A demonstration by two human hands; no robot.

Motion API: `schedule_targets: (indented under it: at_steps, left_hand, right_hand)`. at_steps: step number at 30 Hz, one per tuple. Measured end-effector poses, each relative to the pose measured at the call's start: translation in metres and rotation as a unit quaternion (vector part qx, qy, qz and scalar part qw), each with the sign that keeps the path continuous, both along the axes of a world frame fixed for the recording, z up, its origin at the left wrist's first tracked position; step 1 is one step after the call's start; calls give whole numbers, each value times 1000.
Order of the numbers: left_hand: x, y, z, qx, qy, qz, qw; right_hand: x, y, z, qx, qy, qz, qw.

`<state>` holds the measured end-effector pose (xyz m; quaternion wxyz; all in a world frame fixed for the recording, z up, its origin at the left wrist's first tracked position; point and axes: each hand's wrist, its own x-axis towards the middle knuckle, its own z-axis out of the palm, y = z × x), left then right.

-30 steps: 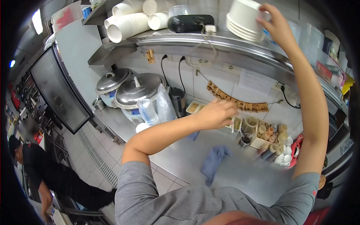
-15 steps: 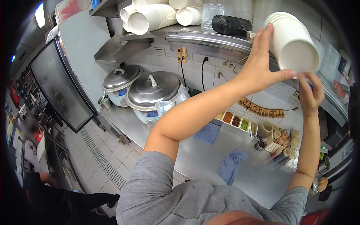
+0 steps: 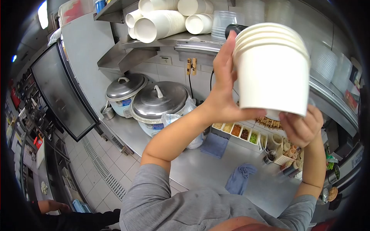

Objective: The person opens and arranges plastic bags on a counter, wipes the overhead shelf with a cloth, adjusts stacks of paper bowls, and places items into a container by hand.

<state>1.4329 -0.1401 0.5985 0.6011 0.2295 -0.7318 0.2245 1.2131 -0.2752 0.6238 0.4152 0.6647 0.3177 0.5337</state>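
Note:
A nested stack of white paper tubs (image 3: 273, 73) hangs in front of me, high over the steel counter. My left hand (image 3: 227, 82) grips its left side, with the thumb along the lower edge. At the lower right edge of the stack, my right hand (image 3: 302, 123) pinches with curled fingers; the fingertips are partly hidden. Behind the tubs runs a metal shelf (image 3: 200, 41) with more white tubs (image 3: 160, 26) lying on their sides and clear plastic lids (image 3: 225, 24).
Two large lidded cookers (image 3: 160, 101) stand at the left back of the counter (image 3: 204, 169). Condiment trays (image 3: 244, 133), a bottle basket (image 3: 284, 158) and blue cloths (image 3: 239, 178) lie below my hands. A co-worker's arm (image 3: 52, 206) shows at the lower left.
My left hand has moved from over the counter up to the stack. The tubs have come off the shelf area toward me, and my right hand has moved from their top to the bottom edge.

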Motion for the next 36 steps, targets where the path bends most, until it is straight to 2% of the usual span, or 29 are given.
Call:
schedule_targets:
  at_steps: [3,7,8,11,12,14,15,17,21,23,24,26,27,29,30,31,32,33,34,35,36]
  left_hand:
    - [24,32,-19,14,-30,-29,999]
    - [88,93,-47,-4,14,120,993]
    - [116,110,-53,8,33,131,991]
    - [188,167,-43,-79,196,255,943]
    - [218,186,-30,-89,247,124,957]
    - [286,215,-4,-81,319,-19,944]
    - [315,225,21,-73,320,-52,943]
    - [357,231,66,-1,315,-85,945]
    - [412,201,137,94,291,-126,944]
    - [423,181,163,172,281,-94,940]
    - [420,172,173,175,277,-101,939]
    - [412,158,188,196,374,19,906]
    - [412,154,194,200,373,13,906]
    - [413,146,203,102,340,105,929]
    - [412,145,204,106,338,100,930]
    - [412,146,204,46,234,253,938]
    - [413,147,203,-17,120,395,911]
    - [416,147,204,-83,1,522,849]
    - [427,142,210,-44,-23,488,871]
    - [432,135,212,-46,-23,484,873]
    - [430,131,212,-39,-21,435,899]
  right_hand:
    - [35,27,-10,-12,55,57,997]
    - [91,60,-17,12,98,108,989]
    - [107,70,-14,1,88,135,987]
    - [150,98,-10,2,73,115,991]
    - [164,109,-8,28,79,97,992]
    - [198,125,2,56,66,60,994]
    - [217,132,10,82,52,27,995]
    - [264,151,28,148,63,-13,987]
    - [360,173,56,168,60,-94,979]
    - [391,173,63,181,51,-131,973]
    - [404,170,64,199,45,-154,967]
    - [415,167,64,218,39,-183,958]
    - [416,165,64,225,45,-206,951]
    - [417,161,63,233,47,-234,943]
    - [416,160,62,234,43,-231,944]
    - [416,158,60,234,40,-227,944]
    - [417,156,58,236,38,-233,943]
    - [419,154,56,231,36,-237,943]
    - [420,152,55,225,35,-241,943]
    - [420,151,54,225,33,-245,943]
    - [420,150,54,221,29,-241,944]
